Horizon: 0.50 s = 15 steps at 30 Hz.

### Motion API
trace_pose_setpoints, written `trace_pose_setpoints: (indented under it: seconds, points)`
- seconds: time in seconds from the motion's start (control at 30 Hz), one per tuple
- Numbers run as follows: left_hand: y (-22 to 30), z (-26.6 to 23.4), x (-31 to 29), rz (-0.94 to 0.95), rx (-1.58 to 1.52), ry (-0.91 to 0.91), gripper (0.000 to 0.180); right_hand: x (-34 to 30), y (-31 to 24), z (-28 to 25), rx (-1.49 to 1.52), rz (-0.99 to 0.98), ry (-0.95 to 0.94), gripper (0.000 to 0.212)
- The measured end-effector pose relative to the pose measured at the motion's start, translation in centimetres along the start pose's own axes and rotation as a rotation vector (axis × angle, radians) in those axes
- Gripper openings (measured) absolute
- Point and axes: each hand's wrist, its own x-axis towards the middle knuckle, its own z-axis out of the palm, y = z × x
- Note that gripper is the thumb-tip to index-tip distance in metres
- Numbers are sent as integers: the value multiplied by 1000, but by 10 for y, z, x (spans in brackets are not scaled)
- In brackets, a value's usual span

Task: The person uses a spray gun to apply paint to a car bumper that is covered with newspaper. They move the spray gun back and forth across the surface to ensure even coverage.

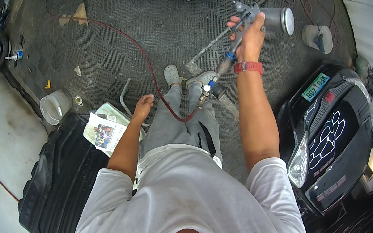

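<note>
My right hand (253,36) is wrapped round the grip of a grey metal spray gun (245,22), held out in front of me. On the gun's right side sits a grey cup (276,20) with a pale round lid. Below the grip hang an air fitting with a blue ring (226,62) and a valve with a gauge (207,88). A dark red air hose (148,63) runs from this fitting in a loop to the left. My left hand (143,106) hangs beside the hose, apart from it, its fingers loosely bent and holding nothing.
A black car bumper (336,137) with a headlight stands at the right. Left of me are a black ribbed panel (62,170), a white seat (111,111) with a printed sheet (103,132), and a bucket (56,106). Another bucket (317,38) stands at the far right.
</note>
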Motion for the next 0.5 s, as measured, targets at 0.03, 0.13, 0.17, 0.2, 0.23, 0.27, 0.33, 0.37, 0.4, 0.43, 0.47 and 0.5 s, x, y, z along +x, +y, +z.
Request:
trace_pose_setpoints:
  seconds: [0.03, 0.13, 0.17, 0.2, 0.23, 0.27, 0.33, 0.37, 0.4, 0.43, 0.47, 0.5]
  points:
    - [6, 4, 2, 12, 24, -4, 53, -2, 1, -5, -14, 9, 16, 68]
    - [19, 12, 4, 39, 14, -52, 50, -12, 6, -11, -52, 15, 59, 65]
    - [21, 14, 3, 31, 16, -49, 51, -16, 7, -11, -70, 8, 60, 64]
    - [23, 16, 2, 23, 17, -46, 51, -20, 8, -10, -88, 1, 60, 63]
    - [23, 16, 2, 16, 22, -43, 52, -23, 11, -9, -105, -16, 42, 63]
    - [23, 15, 2, 15, 30, -42, 52, -27, 14, -5, -123, -33, 24, 63]
    - [16, 12, -1, 15, 47, -37, 53, -33, 19, 6, -142, -58, -21, 62]
    - [10, 9, -1, 5, 76, -34, 52, -36, 21, 13, -144, -65, -48, 62]
    - [4, 5, -2, -6, 104, -31, 51, -39, 22, 20, -146, -73, -75, 62]
    - [-2, 3, -3, -16, 133, -28, 50, -42, 21, 28, -147, -57, -109, 63]
    - [6, 3, -10, -10, 228, -35, 50, -44, 21, 35, -149, -71, -127, 62]
    - [13, 3, -18, -4, 322, -42, 49, -47, 22, 41, -151, -85, -145, 62]
